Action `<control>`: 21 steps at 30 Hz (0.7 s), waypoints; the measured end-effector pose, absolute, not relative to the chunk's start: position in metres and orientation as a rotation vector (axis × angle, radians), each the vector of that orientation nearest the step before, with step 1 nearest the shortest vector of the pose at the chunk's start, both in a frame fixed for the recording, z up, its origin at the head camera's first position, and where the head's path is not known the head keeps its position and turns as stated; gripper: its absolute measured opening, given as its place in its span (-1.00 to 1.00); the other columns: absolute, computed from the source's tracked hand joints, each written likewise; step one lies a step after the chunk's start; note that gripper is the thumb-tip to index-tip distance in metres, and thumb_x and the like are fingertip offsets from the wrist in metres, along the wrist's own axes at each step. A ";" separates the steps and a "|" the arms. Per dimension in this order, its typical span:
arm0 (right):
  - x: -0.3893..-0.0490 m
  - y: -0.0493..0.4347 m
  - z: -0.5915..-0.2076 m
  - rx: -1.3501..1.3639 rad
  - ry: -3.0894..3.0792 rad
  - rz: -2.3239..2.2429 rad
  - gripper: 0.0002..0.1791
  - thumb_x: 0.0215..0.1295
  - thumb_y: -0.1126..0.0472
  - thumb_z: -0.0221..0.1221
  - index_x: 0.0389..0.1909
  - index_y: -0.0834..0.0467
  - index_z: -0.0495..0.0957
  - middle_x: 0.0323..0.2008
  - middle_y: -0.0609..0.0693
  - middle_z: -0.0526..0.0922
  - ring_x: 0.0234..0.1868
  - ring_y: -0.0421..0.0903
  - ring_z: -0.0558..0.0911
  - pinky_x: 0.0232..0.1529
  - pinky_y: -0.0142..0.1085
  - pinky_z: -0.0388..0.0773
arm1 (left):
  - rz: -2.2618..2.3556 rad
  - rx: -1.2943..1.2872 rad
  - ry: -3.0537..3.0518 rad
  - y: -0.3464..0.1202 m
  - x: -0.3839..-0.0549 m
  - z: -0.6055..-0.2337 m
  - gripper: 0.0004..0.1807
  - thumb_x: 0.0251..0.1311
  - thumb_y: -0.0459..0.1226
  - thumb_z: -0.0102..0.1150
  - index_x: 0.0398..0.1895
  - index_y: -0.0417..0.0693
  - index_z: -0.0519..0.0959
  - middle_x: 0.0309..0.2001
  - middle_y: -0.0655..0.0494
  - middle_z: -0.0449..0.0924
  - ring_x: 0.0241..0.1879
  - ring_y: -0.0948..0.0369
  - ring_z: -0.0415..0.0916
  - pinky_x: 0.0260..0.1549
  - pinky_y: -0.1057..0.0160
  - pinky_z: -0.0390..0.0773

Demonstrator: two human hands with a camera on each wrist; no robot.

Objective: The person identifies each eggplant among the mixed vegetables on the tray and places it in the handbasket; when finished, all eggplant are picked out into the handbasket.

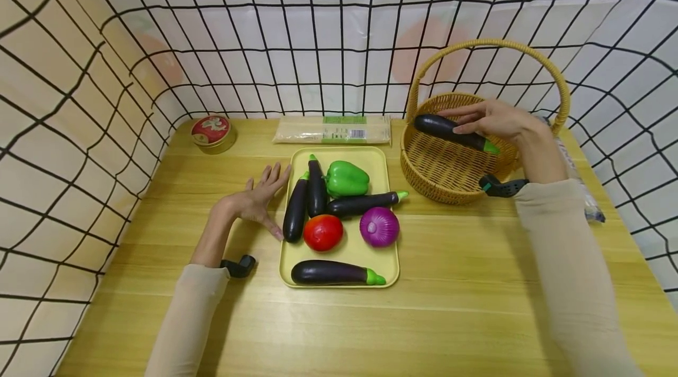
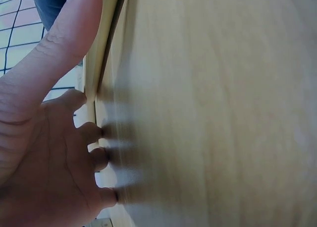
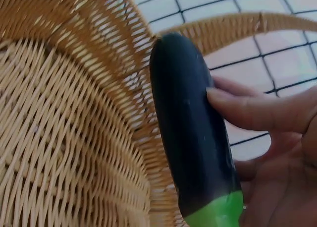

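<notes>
My right hand pinches a dark eggplant with a green stem end between thumb and fingers. It holds the eggplant over the wicker basket, under the arched handle. My left hand, fingers spread, rests at the left edge of the yellow tray. Its thumb is by the lower end of the leftmost eggplant; whether they touch I cannot tell. Several eggplants lie on the tray, one along the near edge, with a green bell pepper, a red tomato and a purple onion.
Behind the tray lies a clear packet with a green label. A round red-lidded tin stands at the back left. A long plastic package lies right of the basket. Black wire grid encloses the table's back and sides.
</notes>
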State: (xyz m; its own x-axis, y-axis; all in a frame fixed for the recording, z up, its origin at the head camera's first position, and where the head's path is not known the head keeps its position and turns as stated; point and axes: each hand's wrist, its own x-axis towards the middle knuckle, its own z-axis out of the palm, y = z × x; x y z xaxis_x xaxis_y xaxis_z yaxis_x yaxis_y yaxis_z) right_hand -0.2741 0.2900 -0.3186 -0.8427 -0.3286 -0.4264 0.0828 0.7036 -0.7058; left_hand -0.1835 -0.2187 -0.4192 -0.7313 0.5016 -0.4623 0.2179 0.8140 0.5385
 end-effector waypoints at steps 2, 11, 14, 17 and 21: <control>-0.277 0.294 -0.323 -0.162 2.386 -1.000 -0.43 0.58 0.22 0.09 0.55 0.01 0.29 0.59 0.32 0.16 -0.31 -0.21 0.45 -0.36 -0.41 0.33 | 0.615 0.527 2.382 -0.219 -0.184 -0.420 0.76 -0.33 0.06 0.74 0.67 0.04 -0.54 0.62 -0.25 -0.78 0.61 -0.20 -0.83 0.47 -0.44 -0.62; -0.297 0.302 -0.341 -0.067 2.452 -0.905 -0.38 0.57 0.19 0.09 0.58 0.10 0.22 0.53 0.43 0.18 -0.64 -0.28 0.13 -0.50 -0.37 0.14 | 0.625 0.528 2.385 -0.220 -0.184 -0.422 0.75 -0.31 0.05 0.74 0.67 0.04 -0.53 0.62 -0.24 -0.78 0.60 -0.18 -0.84 0.47 -0.45 -0.63; -0.302 0.304 -0.345 -0.033 2.460 -0.887 -0.38 0.58 0.20 0.06 0.59 0.11 0.20 0.53 0.49 0.14 -0.69 -0.30 0.09 -0.54 -0.38 0.13 | 0.621 0.537 2.391 -0.220 -0.184 -0.421 0.74 -0.31 0.04 0.74 0.67 0.02 -0.53 0.62 -0.25 -0.78 0.60 -0.19 -0.84 0.47 -0.45 -0.63; -0.305 0.306 -0.350 0.027 2.448 -0.907 -0.38 0.59 0.18 0.05 0.60 0.09 0.19 0.58 0.50 0.00 -0.61 -0.22 0.29 -0.45 -0.33 0.31 | 0.616 0.548 2.393 -0.221 -0.184 -0.422 0.74 -0.30 0.05 0.74 0.67 0.01 -0.53 0.62 -0.26 -0.78 0.60 -0.20 -0.84 0.47 -0.46 -0.62; -0.306 0.308 -0.359 0.092 2.449 -0.998 -0.39 0.59 0.20 0.05 0.59 0.09 0.20 0.64 0.41 -0.17 0.12 0.23 0.56 0.22 0.02 0.54 | 0.603 0.548 2.391 -0.221 -0.184 -0.421 0.75 -0.31 0.08 0.73 0.67 0.03 -0.54 0.62 -0.24 -0.79 0.60 -0.19 -0.84 0.47 -0.45 -0.62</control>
State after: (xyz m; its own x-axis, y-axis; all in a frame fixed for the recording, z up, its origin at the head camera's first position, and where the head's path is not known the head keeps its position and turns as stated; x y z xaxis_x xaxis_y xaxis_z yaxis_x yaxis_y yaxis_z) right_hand -0.3058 0.3085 -0.3589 -0.8776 -0.1190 -0.4644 0.2395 0.7304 -0.6396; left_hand -0.1845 -0.2210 -0.4212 -0.7312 0.5105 -0.4525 0.2351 0.8113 0.5353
